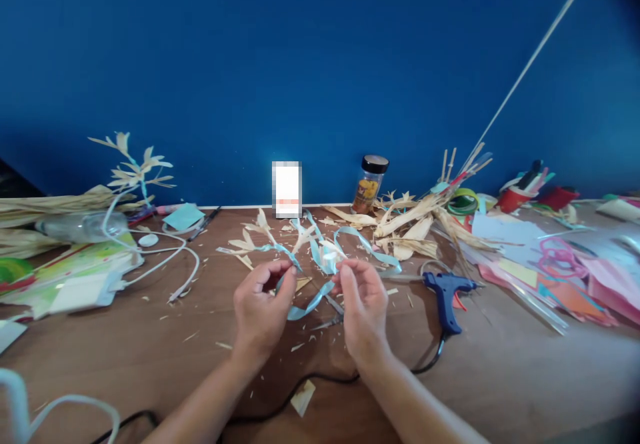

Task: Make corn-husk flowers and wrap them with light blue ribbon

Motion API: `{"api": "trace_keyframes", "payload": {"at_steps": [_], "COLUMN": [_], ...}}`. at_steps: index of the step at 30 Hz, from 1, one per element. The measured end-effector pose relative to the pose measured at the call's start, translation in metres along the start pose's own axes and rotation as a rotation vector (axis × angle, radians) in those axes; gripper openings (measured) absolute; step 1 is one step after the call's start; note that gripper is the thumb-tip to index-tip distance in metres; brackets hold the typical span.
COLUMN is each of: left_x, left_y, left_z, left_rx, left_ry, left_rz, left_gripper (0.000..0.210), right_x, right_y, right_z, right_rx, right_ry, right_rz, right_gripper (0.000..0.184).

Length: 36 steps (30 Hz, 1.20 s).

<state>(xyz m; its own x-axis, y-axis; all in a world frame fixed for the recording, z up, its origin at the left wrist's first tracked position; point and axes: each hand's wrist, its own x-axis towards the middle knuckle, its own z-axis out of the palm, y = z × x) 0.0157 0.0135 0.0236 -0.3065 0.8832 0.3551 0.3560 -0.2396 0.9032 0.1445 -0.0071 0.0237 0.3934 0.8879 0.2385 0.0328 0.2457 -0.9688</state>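
Observation:
My left hand [265, 304] pinches the lower end of a flower stem [283, 251] wrapped in light blue ribbon, with pale dried-husk petals branching off it. My right hand [364, 307] has thumb and forefinger pressed together on light blue ribbon [327, 263], bunched by the fingertips. A loop of that ribbon hangs between both hands, and more of it curls behind. Partly hidden by my right hand, scissors [330, 322] lie on the brown table [200, 377]. To the right rests a blue glue gun [445, 297] with a red trigger.
A finished husk flower spray [143, 167] stands at the back left near white cables [175, 254]. A black-lidded jar [369, 184] and dried husks [410, 227] are behind my right hand. Coloured paper [560, 284] lies far right. A black cord [320, 377] crosses the front.

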Motion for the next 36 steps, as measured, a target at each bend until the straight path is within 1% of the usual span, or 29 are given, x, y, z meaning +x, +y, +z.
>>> {"api": "trace_keyframes", "payload": {"at_steps": [1, 3, 5, 7, 10, 13, 16, 19, 22, 25, 30, 33, 35, 36], "left_x": [0.002, 0.006, 0.009, 0.01, 0.01, 0.009, 0.007, 0.002, -0.007, -0.012, -0.012, -0.012, -0.014, -0.015], "left_y": [0.0, -0.001, -0.003, -0.005, -0.006, -0.006, -0.005, -0.002, 0.005, 0.013, 0.019, 0.023, 0.027, 0.03], "left_z": [-0.001, -0.003, -0.004, -0.005, -0.004, -0.004, -0.004, -0.002, 0.0, 0.0, -0.005, -0.003, -0.002, -0.001], "left_rx": [-0.003, -0.01, -0.028, -0.049, -0.053, -0.022, 0.04, 0.085, 0.104, 0.104, 0.052, -0.036, -0.056, -0.064], "left_ry": [0.025, 0.059, 0.058, 0.038, 0.007, -0.002, -0.005, -0.047, -0.091, -0.133, -0.125, -0.165, -0.205, -0.197], "left_rz": [-0.019, -0.055, -0.089, -0.106, -0.101, -0.071, -0.011, 0.082, 0.19, 0.254, 0.235, 0.218, 0.179, 0.153], "left_gripper": [0.018, 0.02, 0.021, 0.022, 0.022, 0.021, 0.019, 0.015, 0.012, 0.011, 0.011, 0.01, 0.01, 0.01], "right_x": [0.002, 0.007, 0.009, 0.009, 0.006, 0.006, 0.008, 0.006, 0.001, -0.005, -0.008, -0.008, -0.007, -0.007], "right_y": [0.0, 0.002, 0.006, 0.009, 0.013, 0.011, 0.005, -0.004, -0.011, -0.015, -0.023, -0.032, -0.039, -0.043], "right_z": [-0.002, -0.007, -0.01, -0.012, -0.013, -0.015, -0.015, -0.011, -0.005, 0.0, 0.003, 0.003, 0.003, 0.003], "right_rx": [-0.061, -0.277, -0.553, -0.781, -0.972, -1.043, -0.977, -0.724, -0.46, -0.302, -0.185, -0.165, -0.157, -0.151], "right_ry": [-0.03, -0.143, -0.272, -0.36, -0.413, -0.38, -0.282, -0.188, -0.192, -0.197, -0.186, -0.224, -0.234, -0.229], "right_rz": [-0.017, -0.081, -0.162, -0.227, -0.27, -0.29, -0.314, -0.348, -0.357, -0.324, -0.205, -0.147, -0.126, -0.111], "right_gripper": [0.016, 0.017, 0.017, 0.018, 0.022, 0.021, 0.018, 0.015, 0.009, 0.012, 0.011, 0.011, 0.012, 0.013]}}
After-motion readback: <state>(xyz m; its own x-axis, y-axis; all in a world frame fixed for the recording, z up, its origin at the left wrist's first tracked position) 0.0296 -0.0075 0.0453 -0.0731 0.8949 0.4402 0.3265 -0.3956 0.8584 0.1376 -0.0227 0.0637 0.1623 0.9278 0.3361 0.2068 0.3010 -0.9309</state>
